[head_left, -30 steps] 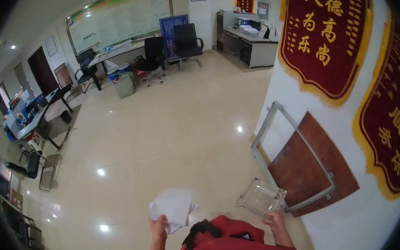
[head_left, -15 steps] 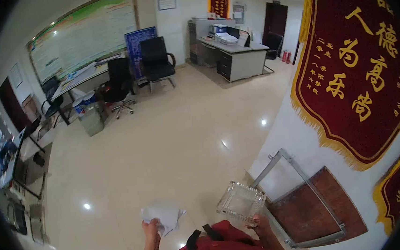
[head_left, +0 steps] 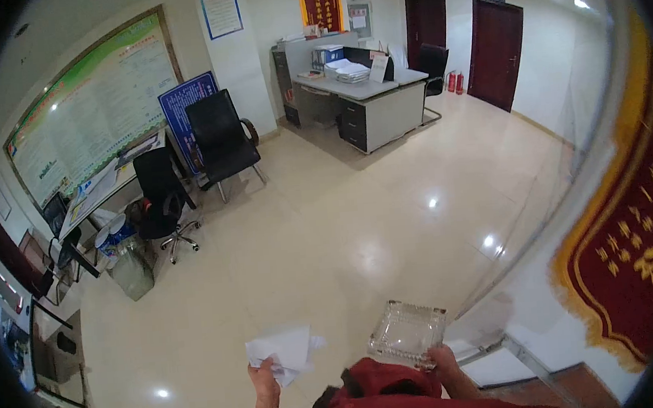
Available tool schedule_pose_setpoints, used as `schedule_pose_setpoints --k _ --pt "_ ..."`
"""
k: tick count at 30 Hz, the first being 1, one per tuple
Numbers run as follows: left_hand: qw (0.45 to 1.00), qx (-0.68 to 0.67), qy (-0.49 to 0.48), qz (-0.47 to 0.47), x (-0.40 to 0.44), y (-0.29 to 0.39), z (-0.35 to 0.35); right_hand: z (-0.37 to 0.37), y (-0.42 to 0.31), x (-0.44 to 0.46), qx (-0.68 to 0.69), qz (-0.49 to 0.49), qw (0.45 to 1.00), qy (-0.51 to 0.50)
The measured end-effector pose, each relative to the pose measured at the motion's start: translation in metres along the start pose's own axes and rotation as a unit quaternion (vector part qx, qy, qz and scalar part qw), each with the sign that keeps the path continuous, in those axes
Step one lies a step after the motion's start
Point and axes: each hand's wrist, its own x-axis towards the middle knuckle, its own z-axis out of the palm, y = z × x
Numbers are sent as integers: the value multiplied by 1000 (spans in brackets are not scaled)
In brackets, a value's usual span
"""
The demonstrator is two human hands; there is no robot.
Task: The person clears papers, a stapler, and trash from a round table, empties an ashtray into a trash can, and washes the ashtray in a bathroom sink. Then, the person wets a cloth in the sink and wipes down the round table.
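Clear glassy tray (head_left: 407,329); matt paper (head_left: 290,348); glossy floor (head_left: 291,237).

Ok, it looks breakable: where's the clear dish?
In the head view, lower middle, the clear dish is in the right hand, right of the white paper in the left hand.

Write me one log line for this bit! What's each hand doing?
left hand: grips white sheet | right hand: grips clear tray at its edge | below: shiny floor

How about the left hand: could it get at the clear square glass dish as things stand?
Likely yes: the way to the glass dish, in the right hand, looks open, though the left hand holds white paper.
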Motion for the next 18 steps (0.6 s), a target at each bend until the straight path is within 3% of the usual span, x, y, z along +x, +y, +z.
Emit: schedule_pose_setpoints --k 2,4,6,8,11,14,16,18 --pt "992 63 100 -38 31 10 -2 31 -40 22 28 76 997 -7" --pt "994 42 94 -35 62 11 12 48 -61 79 -24 73 997 9" --pt "995 9 98 25 102 9 39 52 -68 140 8 52 997 -54" --pt "994 22 103 5 155 -5 61 80 -103 179 67 65 996 -14" --pt "996 42 76 0 244 -33 107 94 -126 249 16 35 999 19" --pt "999 33 12 16 342 -42 208 101 -175 315 17 12 996 92" --pt "999 33 -11 -1 396 -44 294 98 -204 340 94 3 987 132" --pt "989 127 -72 -27 446 -50 379 94 -232 366 125 -3 973 192"
